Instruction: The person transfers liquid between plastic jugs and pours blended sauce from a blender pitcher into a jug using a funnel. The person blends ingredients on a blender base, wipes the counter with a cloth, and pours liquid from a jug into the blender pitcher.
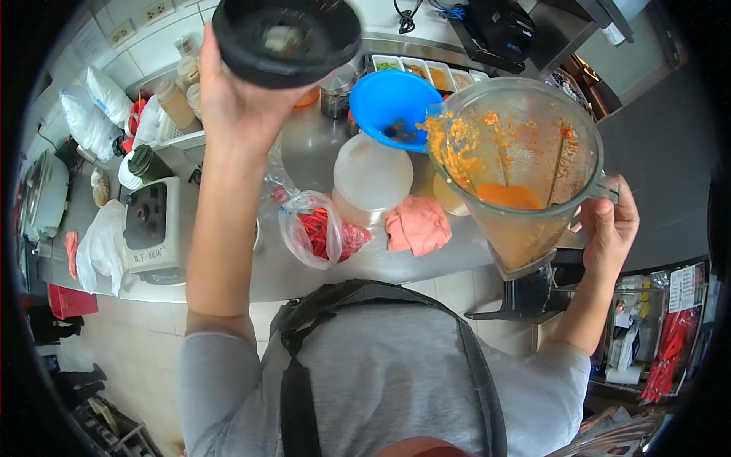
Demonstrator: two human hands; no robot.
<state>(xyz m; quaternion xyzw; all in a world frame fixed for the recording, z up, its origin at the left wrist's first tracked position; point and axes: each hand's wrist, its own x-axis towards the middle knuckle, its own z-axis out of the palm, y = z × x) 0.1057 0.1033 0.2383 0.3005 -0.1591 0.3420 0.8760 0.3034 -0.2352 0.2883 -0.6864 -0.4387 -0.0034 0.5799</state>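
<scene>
My left hand (pixel 242 107) is raised, its fingers closed around a black blender lid (pixel 236 38) with a pale smear near its middle. In my right hand (pixel 609 232) is the handle of a clear blender jug (pixel 495 236), held above the counter. The jug is tilted, its open mouth towards me. Orange sauce (pixel 510 196) lies inside, and orange bits cling to the wall. Behind the jug stands a blue bowl (pixel 392 99) with dark residue. Below my left hand, a plastic bag of red chillies (pixel 316 228) rests on the counter.
A white-lidded tub (pixel 373 171) and a pink cloth (pixel 419 226) are on the steel counter (pixel 304 274). The blender base (pixel 148 225) stands at the left, near a dark green container (pixel 150 162). Trays of ingredients (pixel 426 72) line the back.
</scene>
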